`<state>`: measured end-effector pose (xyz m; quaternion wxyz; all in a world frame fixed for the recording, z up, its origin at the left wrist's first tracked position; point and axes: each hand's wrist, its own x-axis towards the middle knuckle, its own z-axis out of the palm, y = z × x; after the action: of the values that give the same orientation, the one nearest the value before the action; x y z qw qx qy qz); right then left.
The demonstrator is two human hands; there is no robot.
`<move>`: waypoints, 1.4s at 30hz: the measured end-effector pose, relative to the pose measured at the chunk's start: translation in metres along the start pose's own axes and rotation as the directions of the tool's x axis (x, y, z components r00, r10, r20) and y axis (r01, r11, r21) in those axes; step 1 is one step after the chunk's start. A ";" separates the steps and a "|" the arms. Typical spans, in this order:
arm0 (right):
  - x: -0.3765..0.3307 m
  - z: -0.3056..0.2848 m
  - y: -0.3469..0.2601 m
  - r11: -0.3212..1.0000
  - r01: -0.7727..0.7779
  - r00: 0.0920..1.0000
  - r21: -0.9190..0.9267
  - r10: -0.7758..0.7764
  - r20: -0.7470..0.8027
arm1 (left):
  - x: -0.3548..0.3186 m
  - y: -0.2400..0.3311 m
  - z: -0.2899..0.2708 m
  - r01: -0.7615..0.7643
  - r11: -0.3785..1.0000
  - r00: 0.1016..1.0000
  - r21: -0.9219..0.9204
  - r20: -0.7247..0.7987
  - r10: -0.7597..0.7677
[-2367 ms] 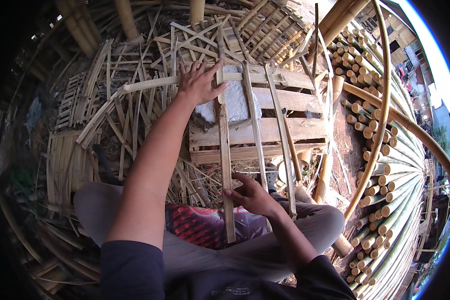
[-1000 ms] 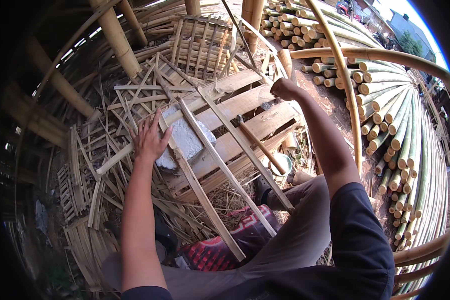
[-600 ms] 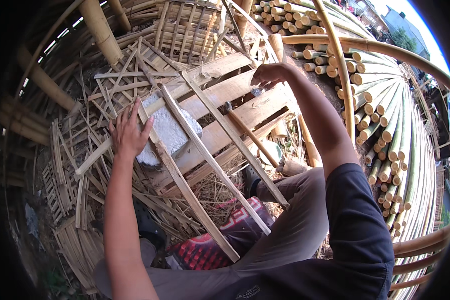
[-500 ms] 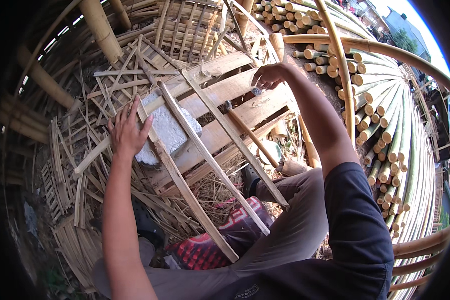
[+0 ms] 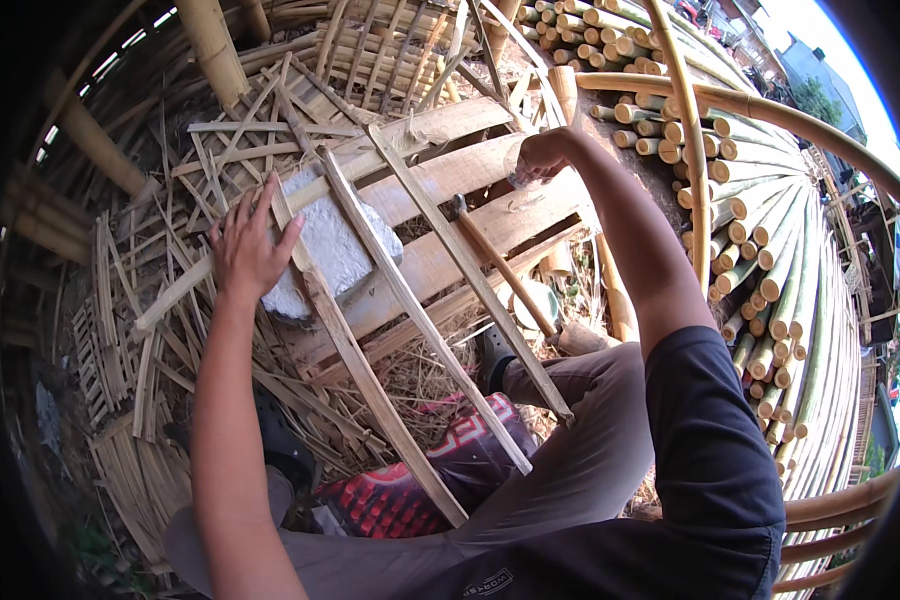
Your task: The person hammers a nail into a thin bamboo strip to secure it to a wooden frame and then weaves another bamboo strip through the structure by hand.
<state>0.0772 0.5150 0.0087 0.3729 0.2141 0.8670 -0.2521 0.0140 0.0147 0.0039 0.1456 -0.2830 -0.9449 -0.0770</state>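
My left hand (image 5: 253, 243) lies with its fingers spread at the end of a bamboo slat (image 5: 342, 330), beside a pale grey stone-like block (image 5: 332, 250). Two more slats (image 5: 410, 305) (image 5: 470, 270) run alongside toward my lap, and a cross slat (image 5: 175, 295) passes beneath them. Over the far right of the plank bench (image 5: 490, 165), my right hand (image 5: 542, 158) is closed, fingers curled down at a small clear, shiny thing (image 5: 518, 178). What the fingertips grip is hidden. A hammer (image 5: 505, 262) with a wooden handle leans on the bench between the hands.
Loose split bamboo (image 5: 160, 390) is heaped at the left. Stacked bamboo poles (image 5: 770, 240) fill the right, behind a bent bamboo rail (image 5: 692, 150). A red and black printed sack (image 5: 410, 490) lies by my legs, and a light round container (image 5: 537, 305) stands below the bench.
My right hand's fingers have curled in tighter by the clear, shiny thing. My left hand stays at the slat's end. The view has shifted slightly.
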 end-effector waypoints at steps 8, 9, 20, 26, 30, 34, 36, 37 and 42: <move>-0.004 0.001 0.002 0.997 0.047 0.999 0.058 -0.047 -0.011 | 0.000 -0.001 0.001 0.000 1.000 1.000 -0.004 0.013 0.000; -0.007 0.001 0.000 0.997 0.051 0.998 0.061 -0.050 -0.028 | -0.001 -0.001 0.001 0.003 1.000 1.000 0.000 0.009 -0.003; -0.030 0.004 -0.004 0.985 0.159 0.964 -0.063 -0.169 -0.207 | 0.000 0.004 -0.002 0.031 0.999 0.998 -0.011 0.052 -0.030; -0.041 0.012 -0.015 0.972 0.143 0.932 -0.188 -0.196 -0.306 | 0.000 0.002 0.001 0.047 0.999 0.997 0.007 0.066 -0.048; -0.052 0.014 -0.022 0.966 0.153 0.894 -0.208 -0.225 -0.387 | 0.000 -0.001 0.001 0.048 0.999 0.997 0.014 0.060 -0.048; -0.052 0.004 -0.006 0.971 0.188 0.878 -0.149 -0.234 -0.417 | 0.003 0.000 0.005 0.040 0.999 0.998 -0.003 0.045 -0.039; -0.056 0.001 -0.007 0.970 0.219 0.867 -0.110 -0.245 -0.435 | 0.003 -0.004 0.007 0.043 0.999 0.998 -0.003 0.045 -0.042; -0.061 0.001 -0.007 0.971 0.227 0.858 -0.071 -0.234 -0.458 | 0.002 -0.003 0.006 0.045 0.999 0.998 -0.003 0.048 -0.045; -0.070 -0.009 0.005 0.964 0.267 0.830 0.010 -0.225 -0.511 | 0.001 0.002 0.005 0.035 0.999 0.999 0.019 0.041 -0.036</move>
<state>0.1194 0.5114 0.0656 0.0881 0.1740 0.9435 -0.2679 0.0130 0.0175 -0.0001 0.1274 -0.2662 -0.9532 -0.0654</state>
